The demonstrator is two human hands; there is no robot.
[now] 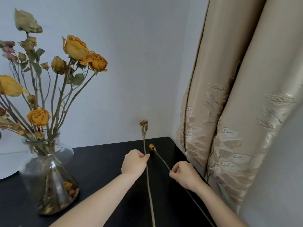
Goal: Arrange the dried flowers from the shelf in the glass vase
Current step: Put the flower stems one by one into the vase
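A glass vase (pixel 49 176) stands on the left of the black shelf top (pixel 101 163), filled with several dried yellow and pink flowers (pixel 77 49). My left hand (pixel 134 162) pinches the long stem of a dried flower with a small brownish bud (pixel 143 123), held upright over the shelf. To its right, my right hand (pixel 184 175) pinches the thin stem of a second dried flower with a small orange head (pixel 152 147) that lies low near the shelf surface. Both stems run down past my forearms to the bottom of the view.
A beige embroidered curtain (pixel 229 112) hangs close on the right, beside the shelf's right edge. A pale wall (pixel 139 63) stands behind. A white rounded object (pixel 8 161) sits at the far left behind the vase.
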